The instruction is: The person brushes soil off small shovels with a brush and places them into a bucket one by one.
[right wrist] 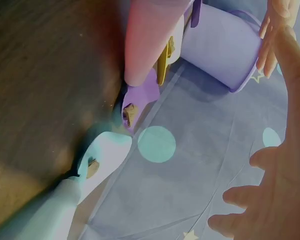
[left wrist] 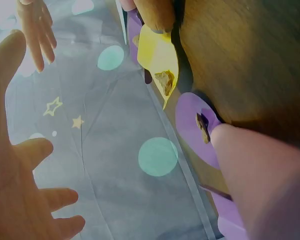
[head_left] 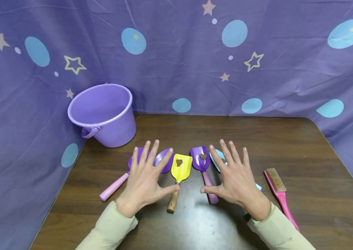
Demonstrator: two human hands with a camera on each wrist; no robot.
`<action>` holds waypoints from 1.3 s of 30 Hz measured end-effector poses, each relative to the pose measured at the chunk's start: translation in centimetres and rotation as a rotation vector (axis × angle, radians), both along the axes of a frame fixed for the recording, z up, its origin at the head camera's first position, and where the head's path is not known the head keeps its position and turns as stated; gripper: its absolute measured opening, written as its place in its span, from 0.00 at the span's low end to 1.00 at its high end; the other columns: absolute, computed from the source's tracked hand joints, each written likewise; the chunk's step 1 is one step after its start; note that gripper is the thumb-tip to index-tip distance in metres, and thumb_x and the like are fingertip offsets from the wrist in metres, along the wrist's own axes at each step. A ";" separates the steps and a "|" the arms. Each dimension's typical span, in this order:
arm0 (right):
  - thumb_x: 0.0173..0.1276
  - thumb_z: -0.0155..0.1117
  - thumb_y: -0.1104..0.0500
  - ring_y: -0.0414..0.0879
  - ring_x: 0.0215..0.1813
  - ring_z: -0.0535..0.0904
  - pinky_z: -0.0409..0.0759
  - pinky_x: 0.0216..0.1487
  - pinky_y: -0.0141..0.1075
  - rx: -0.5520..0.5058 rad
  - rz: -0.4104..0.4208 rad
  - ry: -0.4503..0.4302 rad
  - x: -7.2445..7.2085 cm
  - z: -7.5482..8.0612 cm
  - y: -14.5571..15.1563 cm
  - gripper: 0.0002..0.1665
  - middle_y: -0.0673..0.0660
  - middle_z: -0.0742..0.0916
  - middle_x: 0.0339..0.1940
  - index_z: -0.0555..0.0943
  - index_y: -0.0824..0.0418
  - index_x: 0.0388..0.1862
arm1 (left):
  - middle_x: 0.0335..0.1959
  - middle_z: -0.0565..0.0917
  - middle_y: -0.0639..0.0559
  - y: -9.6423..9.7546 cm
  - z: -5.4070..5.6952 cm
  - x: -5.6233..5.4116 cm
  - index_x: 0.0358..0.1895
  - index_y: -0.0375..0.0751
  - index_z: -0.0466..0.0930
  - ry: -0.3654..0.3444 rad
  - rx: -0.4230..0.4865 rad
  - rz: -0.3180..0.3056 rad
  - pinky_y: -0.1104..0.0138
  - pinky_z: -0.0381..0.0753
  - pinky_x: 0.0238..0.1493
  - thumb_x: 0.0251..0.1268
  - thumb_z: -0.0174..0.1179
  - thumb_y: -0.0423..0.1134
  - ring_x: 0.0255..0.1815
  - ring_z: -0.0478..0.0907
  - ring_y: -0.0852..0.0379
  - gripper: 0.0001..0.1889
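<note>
My left hand (head_left: 145, 182) is spread palm down above a purple toy shovel with a pink handle (head_left: 114, 186) and a second purple shovel (head_left: 167, 166), partly hiding both. Its thumb overlaps the wooden handle of a yellow shovel (head_left: 186, 170) in the head view. Fingers likewise spread, my right hand (head_left: 238, 180) is over a light blue shovel (head_left: 215, 159), hiding much of it. Left of that hand lies another purple shovel (head_left: 197, 161) with a pink-purple handle. Brown patches show on several blades. Neither hand grips anything.
A purple bucket (head_left: 117, 132) stands at the table's back left, its handle hanging down. To the right lies a pink-handled brush (head_left: 280, 194), bristles up. Purple cloth (head_left: 179, 69) with stars and blue spots hangs behind the wooden table (head_left: 288, 139).
</note>
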State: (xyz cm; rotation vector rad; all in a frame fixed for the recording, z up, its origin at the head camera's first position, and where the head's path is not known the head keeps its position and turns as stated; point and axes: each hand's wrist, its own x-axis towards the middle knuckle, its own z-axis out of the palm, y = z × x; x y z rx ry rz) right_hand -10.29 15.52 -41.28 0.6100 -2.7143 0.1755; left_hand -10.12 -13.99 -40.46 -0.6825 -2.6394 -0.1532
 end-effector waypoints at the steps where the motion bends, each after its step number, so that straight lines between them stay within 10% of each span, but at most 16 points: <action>1: 0.36 0.46 0.09 0.61 0.76 0.46 0.41 0.67 0.66 0.000 0.006 0.005 -0.1 0.1 0.0 0.73 0.60 0.53 0.78 0.52 0.47 0.77 | 0.75 0.52 0.38 -0.1 0.1 0.0 0.73 0.60 0.57 0.004 0.010 0.000 0.39 0.36 0.68 0.38 0.51 0.83 0.75 0.42 0.37 0.55; 25: 0.47 0.49 0.15 0.59 0.73 0.57 0.52 0.71 0.53 -0.057 0.155 -0.015 -3.9 3.9 -4.3 0.66 0.63 0.66 0.72 0.53 0.51 0.77 | 0.70 0.62 0.36 -6.0 3.9 0.7 0.70 0.47 0.64 0.058 0.180 0.029 0.45 0.58 0.65 0.47 0.62 0.68 0.68 0.61 0.35 0.47; 39: 0.51 0.51 0.18 0.51 0.60 0.73 0.73 0.56 0.47 -0.114 0.224 -0.134 -7.1 6.7 -10.2 0.59 0.55 0.76 0.62 0.62 0.54 0.72 | 0.61 0.72 0.36 -10.8 6.4 0.0 0.60 0.33 0.72 0.051 0.413 0.168 0.44 0.66 0.56 0.56 0.66 0.47 0.62 0.67 0.38 0.32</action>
